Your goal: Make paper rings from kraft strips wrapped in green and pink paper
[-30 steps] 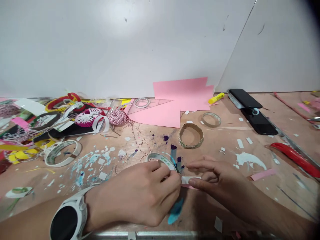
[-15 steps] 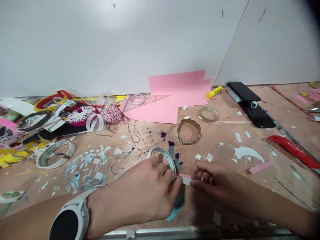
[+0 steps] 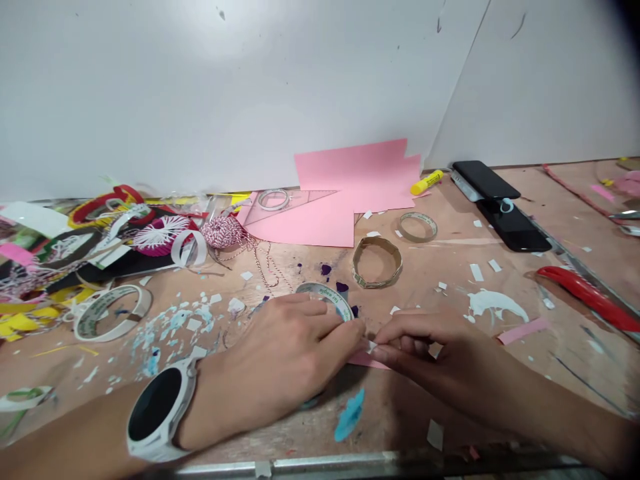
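Observation:
My left hand (image 3: pixel 300 353), wearing a white watch (image 3: pixel 163 410), is curled over a cardboard tape ring (image 3: pixel 325 292) with printed lettering inside. The hand hides most of the ring. Thumb and forefinger of my right hand (image 3: pixel 425 347) pinch a small white strip (image 3: pixel 371 347), close against the left fingertips. Below the fingertips a pink paper strip (image 3: pixel 369 361) runs between the two hands; its ends are covered. Just behind stands a brown cardboard ring (image 3: pixel 377 263) on the table.
Pink paper (image 3: pixel 320 223) with a clear set square (image 3: pixel 295 198) lies at the back. A yellow glue stick (image 3: pixel 427 182), two phones (image 3: pixel 515 227) and a red-handled tool (image 3: pixel 585 297) are to the right. Twine (image 3: pixel 223 232), rings and craft scraps crowd the left. A metal edge (image 3: pixel 300 467) runs along the front.
The right hand has come nearer to the left, and less of the white strip shows between them. The left hand has tilted, and more pink strip shows below the fingers.

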Motion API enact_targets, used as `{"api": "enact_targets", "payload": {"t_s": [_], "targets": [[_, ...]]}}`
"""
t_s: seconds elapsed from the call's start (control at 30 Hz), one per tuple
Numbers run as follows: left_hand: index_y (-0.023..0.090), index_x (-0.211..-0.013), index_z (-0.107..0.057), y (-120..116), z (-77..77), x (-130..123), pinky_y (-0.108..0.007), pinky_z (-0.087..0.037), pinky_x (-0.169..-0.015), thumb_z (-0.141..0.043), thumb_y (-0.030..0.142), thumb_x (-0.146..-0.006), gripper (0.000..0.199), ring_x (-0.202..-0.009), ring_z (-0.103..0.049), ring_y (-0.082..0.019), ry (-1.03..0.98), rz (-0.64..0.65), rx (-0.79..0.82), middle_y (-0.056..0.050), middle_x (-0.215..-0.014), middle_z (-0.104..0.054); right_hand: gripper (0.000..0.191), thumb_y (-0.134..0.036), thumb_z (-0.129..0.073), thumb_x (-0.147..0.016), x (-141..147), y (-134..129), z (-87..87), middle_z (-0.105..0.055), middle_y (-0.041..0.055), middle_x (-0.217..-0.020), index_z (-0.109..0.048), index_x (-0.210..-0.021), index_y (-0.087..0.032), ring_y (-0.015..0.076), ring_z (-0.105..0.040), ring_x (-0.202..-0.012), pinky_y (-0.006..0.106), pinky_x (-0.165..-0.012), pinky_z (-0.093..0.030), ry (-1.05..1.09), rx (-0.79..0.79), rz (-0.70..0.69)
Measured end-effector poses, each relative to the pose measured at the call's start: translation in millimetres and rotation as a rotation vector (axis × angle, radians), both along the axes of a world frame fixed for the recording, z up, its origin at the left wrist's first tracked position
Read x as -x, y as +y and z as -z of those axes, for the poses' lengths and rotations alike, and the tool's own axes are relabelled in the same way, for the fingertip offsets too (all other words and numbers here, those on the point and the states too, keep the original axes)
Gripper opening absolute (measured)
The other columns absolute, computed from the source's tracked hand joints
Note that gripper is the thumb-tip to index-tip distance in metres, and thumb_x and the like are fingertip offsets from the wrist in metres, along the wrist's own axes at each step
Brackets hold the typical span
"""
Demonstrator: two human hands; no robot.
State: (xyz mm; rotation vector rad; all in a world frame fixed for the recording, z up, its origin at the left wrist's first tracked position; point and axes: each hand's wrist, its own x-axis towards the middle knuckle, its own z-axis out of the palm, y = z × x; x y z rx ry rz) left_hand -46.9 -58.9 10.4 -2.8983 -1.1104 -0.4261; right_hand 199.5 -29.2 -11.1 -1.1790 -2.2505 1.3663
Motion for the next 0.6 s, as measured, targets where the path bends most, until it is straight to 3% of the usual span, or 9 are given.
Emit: {"api": "enact_targets", "payload": {"t_s": [0.13, 0.27, 0.4, 0.6], "targets": [[0.021, -0.101, -0.060, 5, -3.1, 3, -0.034, -0.036, -0.059, -0.049, 0.029, -0.107, 0.016, -0.062, -0.054, -0.015, -0.054, -0.084, 0.107, 0.005, -0.073, -0.060, 0.020, -0.039, -0.059, -0.099, 2, -1, 3.0, -0.062, -0.0049, -0.072, -0.072, -0.091, -0.026, 0.0121, -0.053, -0.064, 0.026, -0.060, -0.038, -0.031, -0.123, 0.011], [0.019, -0.102, -0.061, 7, -3.2, 6, -0.034, -0.037, -0.062, -0.049, 0.029, -0.107, 0.015, -0.065, -0.054, -0.016, -0.027, -0.092, 0.081, 0.004, -0.075, -0.061, 0.023, -0.036, -0.058, -0.099, 6, -2, 0.3, -0.056, -0.0038, -0.067, -0.070, -0.085, -0.022, 0.0128, -0.052, -0.063, 0.027, -0.062, -0.039, -0.093, -0.264, 0.052], [0.018, -0.095, -0.059, 6, -1.8, 6, -0.035, -0.036, -0.062, -0.058, 0.021, -0.101, 0.007, -0.066, -0.051, -0.017, 0.048, -0.039, -0.064, 0.002, -0.078, -0.060, 0.020, -0.040, -0.062, -0.097, 9, 2, -2.9, -0.057, -0.0046, -0.066, -0.070, -0.089, -0.024, 0.0134, -0.054, -0.063, 0.026, -0.059, -0.040, -0.118, -0.195, 0.115], [0.014, -0.102, -0.063, 2, -0.7, 4, -0.035, -0.039, -0.062, -0.053, 0.018, -0.102, 0.011, -0.067, -0.053, -0.019, 0.069, 0.013, -0.223, 0.000, -0.077, -0.061, 0.015, -0.039, -0.068, -0.092, 15, 3, -6.8, -0.055, -0.0060, -0.059, -0.068, -0.093, -0.024, 0.0136, -0.051, -0.055, 0.026, -0.051, -0.036, -0.169, -0.073, 0.163]]}}
